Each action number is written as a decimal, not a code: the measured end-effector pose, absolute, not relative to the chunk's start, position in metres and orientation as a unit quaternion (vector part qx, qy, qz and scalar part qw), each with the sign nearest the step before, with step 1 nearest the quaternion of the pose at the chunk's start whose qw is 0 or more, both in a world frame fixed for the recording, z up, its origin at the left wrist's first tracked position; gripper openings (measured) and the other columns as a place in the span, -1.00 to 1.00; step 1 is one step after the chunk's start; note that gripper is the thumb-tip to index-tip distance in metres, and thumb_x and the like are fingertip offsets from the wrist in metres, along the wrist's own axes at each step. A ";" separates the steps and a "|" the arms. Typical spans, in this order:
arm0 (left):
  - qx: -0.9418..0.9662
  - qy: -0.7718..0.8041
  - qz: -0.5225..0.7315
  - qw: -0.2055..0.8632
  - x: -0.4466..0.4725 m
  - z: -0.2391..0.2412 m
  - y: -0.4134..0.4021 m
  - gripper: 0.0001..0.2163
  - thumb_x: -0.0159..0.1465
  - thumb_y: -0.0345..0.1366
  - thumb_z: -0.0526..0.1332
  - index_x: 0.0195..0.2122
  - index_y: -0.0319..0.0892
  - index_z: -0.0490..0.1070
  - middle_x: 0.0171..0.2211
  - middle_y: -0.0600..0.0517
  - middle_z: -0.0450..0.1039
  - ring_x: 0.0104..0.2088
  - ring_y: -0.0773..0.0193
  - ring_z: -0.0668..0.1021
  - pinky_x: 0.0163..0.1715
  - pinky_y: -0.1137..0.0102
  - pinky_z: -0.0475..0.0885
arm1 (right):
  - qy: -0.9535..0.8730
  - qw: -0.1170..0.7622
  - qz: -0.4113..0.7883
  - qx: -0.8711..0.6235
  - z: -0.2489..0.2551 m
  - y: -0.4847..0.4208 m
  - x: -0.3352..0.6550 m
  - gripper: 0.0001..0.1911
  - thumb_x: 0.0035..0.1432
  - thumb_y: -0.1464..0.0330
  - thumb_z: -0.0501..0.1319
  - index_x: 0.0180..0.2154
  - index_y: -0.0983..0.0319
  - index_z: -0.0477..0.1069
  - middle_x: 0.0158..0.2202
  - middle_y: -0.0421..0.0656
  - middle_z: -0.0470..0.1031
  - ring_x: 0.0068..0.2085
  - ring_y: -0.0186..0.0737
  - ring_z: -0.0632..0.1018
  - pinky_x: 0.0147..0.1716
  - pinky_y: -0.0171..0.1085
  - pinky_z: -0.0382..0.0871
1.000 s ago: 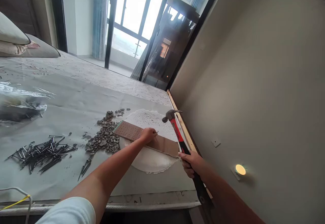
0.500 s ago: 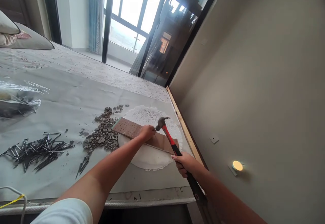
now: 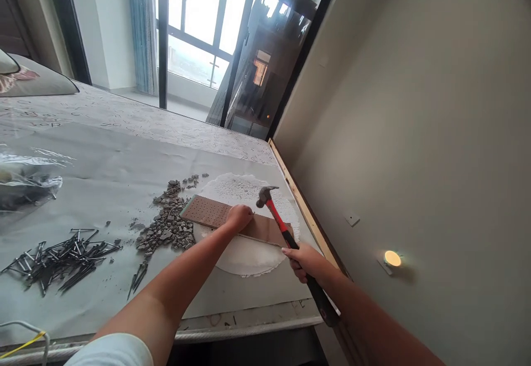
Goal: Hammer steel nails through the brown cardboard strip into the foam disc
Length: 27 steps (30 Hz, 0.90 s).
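A brown board [image 3: 206,211], dotted with rows of small holes on its left part, lies across a round white slab [image 3: 244,258]. My left hand [image 3: 239,218] rests on the middle of this board, its fingers pinched round a nail, of which only a small dark end shows. In my right hand [image 3: 305,261] is a claw hammer [image 3: 271,209], gripped by its black and red handle. The hammer's head hangs just right of my left fingers, apart from the nail as far as I can see.
Grey stone rubble [image 3: 170,222] lies left of the slab, with a heap of dark nails [image 3: 66,258] further left. Behind the heap is a clear plastic bag [image 3: 29,183]. A wooden strip [image 3: 302,205] runs along the wall; a white cable [image 3: 33,327] crosses the front left corner.
The view has tilted and shifted slightly. Both hands keep their grips, and the hammer's head stays close beside my left hand, about where it was.
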State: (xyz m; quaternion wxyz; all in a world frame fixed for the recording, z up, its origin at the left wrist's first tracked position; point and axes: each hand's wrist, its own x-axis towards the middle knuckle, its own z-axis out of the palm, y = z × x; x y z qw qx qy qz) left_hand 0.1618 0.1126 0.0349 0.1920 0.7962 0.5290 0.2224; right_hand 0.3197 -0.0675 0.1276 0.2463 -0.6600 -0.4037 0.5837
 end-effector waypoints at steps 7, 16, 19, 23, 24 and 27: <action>0.722 0.512 0.321 0.338 0.149 0.050 0.125 -0.73 -0.01 -0.34 0.10 -0.27 -0.22 0.43 -0.38 0.00 0.47 -0.40 0.29 0.45 -0.44 0.46 0.28 | -0.415 0.297 0.557 -0.656 0.148 -0.068 0.314 -0.68 0.03 0.19 0.16 -0.50 0.16 0.02 -0.77 -0.46 0.01 -0.78 -0.52 0.06 -0.80 -0.45 -0.05; 0.640 0.483 0.381 0.461 0.141 0.050 0.129 -0.79 0.01 -0.34 0.04 -0.34 -0.23 0.37 -0.52 0.05 0.37 -0.54 0.40 0.37 -0.55 0.50 0.27 | -0.329 0.296 0.632 -0.636 0.094 -0.084 0.325 -0.63 0.03 0.18 0.14 -0.53 0.17 -0.05 -0.76 -0.46 -0.05 -0.78 -0.54 0.03 -0.80 -0.47 -0.08; 0.612 0.461 0.401 0.502 0.137 0.053 0.131 -0.77 0.05 -0.28 0.05 -0.31 -0.24 0.35 -0.48 0.00 0.39 -0.50 0.40 0.41 -0.50 0.49 0.33 | -0.336 0.333 0.654 -0.591 0.086 -0.124 0.331 -0.58 -0.06 0.08 0.18 -0.51 0.16 -0.03 -0.75 -0.46 0.00 -0.79 -0.52 0.05 -0.81 -0.45 -0.07; 0.560 0.427 0.455 0.545 0.113 0.075 0.133 -0.79 0.04 -0.25 0.09 -0.33 -0.26 0.33 -0.48 0.00 0.37 -0.49 0.40 0.43 -0.44 0.45 0.38 | -0.379 0.307 0.722 -0.491 0.048 -0.191 0.329 -0.57 -0.06 -0.02 0.15 -0.46 0.18 0.08 -0.74 -0.42 0.07 -0.76 -0.52 0.07 -0.73 -0.43 -0.07; 0.551 0.425 0.475 0.539 0.103 0.083 0.132 -0.79 0.03 -0.26 0.10 -0.34 -0.26 0.33 -0.48 0.00 0.36 -0.49 0.41 0.43 -0.45 0.46 0.37 | -0.388 0.293 0.730 -0.480 0.035 -0.205 0.326 -0.55 -0.08 -0.03 0.16 -0.48 0.19 0.09 -0.74 -0.40 0.06 -0.73 -0.52 0.08 -0.70 -0.42 -0.06; 0.551 0.459 0.522 0.461 0.064 0.103 0.126 -0.78 0.05 -0.23 0.11 -0.32 -0.26 0.34 -0.48 0.01 0.37 -0.51 0.42 0.41 -0.49 0.48 0.34 | -0.441 0.240 0.727 -0.469 -0.002 -0.234 0.310 -0.49 -0.23 -0.06 0.24 -0.57 0.22 0.15 -0.68 -0.33 0.06 -0.64 -0.48 0.13 -0.65 -0.39 -0.07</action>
